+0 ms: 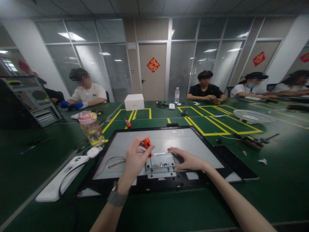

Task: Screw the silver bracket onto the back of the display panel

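A monitor panel (193,141) with a grey metal back and black frame lies flat on the table in front of me. Near its front edge sits a metal housing (164,158) with a row of ports. My left hand (136,156) is closed around the orange handle of a screwdriver (147,144). The screwdriver stands nearly upright, its shaft reaching down to the housing's left front part. My right hand (189,160) rests at the housing's right end, fingers stretched out and thumb apart from them. Thin cables (112,161) lie on the panel to the left.
Left of the panel are a white power bank (64,178) with a black cable and a pink-lidded bottle (91,128). A black phone-like slab (235,161) lies to the right. Beyond stand a white box (134,102) and a computer case (33,100). Several people sit across the table.
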Demonstrator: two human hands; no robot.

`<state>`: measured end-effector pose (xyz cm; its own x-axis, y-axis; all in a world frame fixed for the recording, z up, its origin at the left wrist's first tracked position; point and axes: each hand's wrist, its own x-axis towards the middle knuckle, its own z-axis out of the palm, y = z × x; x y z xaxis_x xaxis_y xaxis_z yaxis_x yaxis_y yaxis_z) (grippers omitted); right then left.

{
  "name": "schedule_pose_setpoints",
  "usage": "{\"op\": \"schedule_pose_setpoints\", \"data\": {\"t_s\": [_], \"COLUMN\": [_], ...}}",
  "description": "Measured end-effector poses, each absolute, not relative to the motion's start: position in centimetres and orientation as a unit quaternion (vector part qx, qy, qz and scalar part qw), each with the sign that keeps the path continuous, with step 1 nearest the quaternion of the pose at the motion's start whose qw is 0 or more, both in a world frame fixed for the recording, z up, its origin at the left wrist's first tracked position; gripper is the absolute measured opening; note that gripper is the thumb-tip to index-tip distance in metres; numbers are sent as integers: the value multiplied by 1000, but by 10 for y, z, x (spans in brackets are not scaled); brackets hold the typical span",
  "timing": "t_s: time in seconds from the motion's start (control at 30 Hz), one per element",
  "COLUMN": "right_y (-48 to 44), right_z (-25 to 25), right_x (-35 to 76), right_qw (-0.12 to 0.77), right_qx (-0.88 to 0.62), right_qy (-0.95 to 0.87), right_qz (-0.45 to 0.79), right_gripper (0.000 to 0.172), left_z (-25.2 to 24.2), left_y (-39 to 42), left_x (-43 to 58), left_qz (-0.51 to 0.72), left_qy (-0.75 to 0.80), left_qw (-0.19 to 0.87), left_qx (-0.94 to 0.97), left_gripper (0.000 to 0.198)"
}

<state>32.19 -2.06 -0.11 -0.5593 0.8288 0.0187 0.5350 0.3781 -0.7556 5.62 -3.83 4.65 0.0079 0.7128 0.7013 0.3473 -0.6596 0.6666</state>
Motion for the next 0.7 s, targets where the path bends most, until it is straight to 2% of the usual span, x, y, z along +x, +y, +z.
{"op": "schedule_pose_setpoints", "data": {"t_s": [0.13, 0.3, 0.47, 0.6, 0.7], "right_y": [-21, -22, -23, -22, -21], "right_z": [-1, 2, 4, 2, 1], "right_x": [322, 321, 321, 321, 321], "right_qw": [202, 196, 194, 194, 196], "right_qx": [-425, -427, -431, -427, -426], "right_qy": [-805, -804, -801, -803, -804], "right_qz": [361, 365, 367, 367, 364], "right_gripper": [83, 82, 84, 83, 83], "left_z": [45, 45, 50, 54, 56], "left_y": [-40, -42, -41, -42, -43], "left_x": [59, 59, 59, 58, 57], "left_qz": [580, 576, 622, 603, 606], "left_qy": [375, 315, 302, 324, 328], "left_qw": [167, 283, 235, 329, 301], "left_qx": [703, 699, 683, 651, 659], "left_gripper": [27, 21, 8, 20, 17]}}
